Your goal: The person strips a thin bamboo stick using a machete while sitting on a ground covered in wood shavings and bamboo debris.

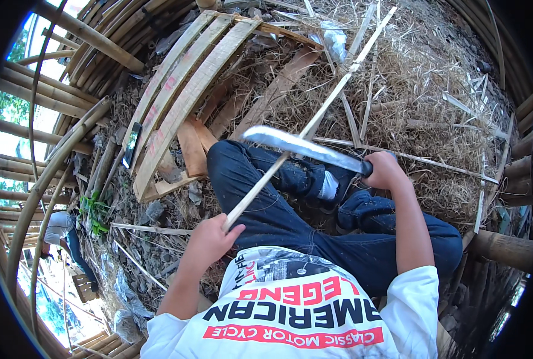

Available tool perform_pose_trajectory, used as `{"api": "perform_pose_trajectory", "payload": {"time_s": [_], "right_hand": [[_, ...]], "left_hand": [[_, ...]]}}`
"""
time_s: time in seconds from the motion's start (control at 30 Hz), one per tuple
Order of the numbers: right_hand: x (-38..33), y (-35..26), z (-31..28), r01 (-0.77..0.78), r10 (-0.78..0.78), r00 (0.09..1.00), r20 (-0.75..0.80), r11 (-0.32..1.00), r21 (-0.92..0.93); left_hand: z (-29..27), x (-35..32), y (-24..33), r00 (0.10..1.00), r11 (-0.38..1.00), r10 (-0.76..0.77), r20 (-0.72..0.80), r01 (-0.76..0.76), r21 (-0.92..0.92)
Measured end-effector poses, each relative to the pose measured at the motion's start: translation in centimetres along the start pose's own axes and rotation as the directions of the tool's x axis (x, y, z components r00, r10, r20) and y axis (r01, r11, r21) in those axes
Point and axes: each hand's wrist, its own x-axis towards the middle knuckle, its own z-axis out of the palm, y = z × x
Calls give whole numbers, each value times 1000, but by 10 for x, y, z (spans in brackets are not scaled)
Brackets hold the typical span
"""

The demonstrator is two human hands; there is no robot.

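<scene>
My left hand (209,240) is closed around the near end of a long, pale bamboo strip (329,102), which slants up and away to the right. In my right hand (386,170) is the dark handle of a machete (332,155). Its broad, curved blade points left and crosses the strip above my bent legs. The blade appears to touch the strip, though how deep its edge sits cannot be made out. My legs in dark jeans (266,206) are folded beneath both.
A slatted wooden pallet (186,105) lies at the far left, with a phone (132,145) on its edge. Bamboo shavings (422,102) and loose strips cover the ground. Bamboo poles (45,99) stand at left, where another person (69,239) bends down. Clear plastic (334,40) lies ahead.
</scene>
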Motion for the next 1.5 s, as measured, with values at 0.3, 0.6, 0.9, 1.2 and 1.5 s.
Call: {"api": "perform_pose_trajectory", "payload": {"time_s": [0.3, 0.6, 0.9, 1.2, 1.5], "right_hand": [[-1, -5, 2, -169, 171, 983, 67, 985, -34], [-1, -67, 3, 63, -58, 995, 83, 996, -59], [9, -50, 4, 82, -74, 983, 168, 996, -42], [7, 23, -18, -423, 427, 903, -48, 903, 70], [15, 10, 13, -329, 385, 917, -100, 875, 356]], "left_hand": [[-2, 5, -3, 1000, 997, -9, -12, 10, 77], [18, 5, 12, 996, 985, 85, 18, -87, 146], [33, 3, 7, 994, 986, 113, -9, -111, 121], [22, 4, 5, 995, 994, 96, -8, -95, 61], [18, 11, 10, 998, 997, 63, 6, -63, 45]]}}
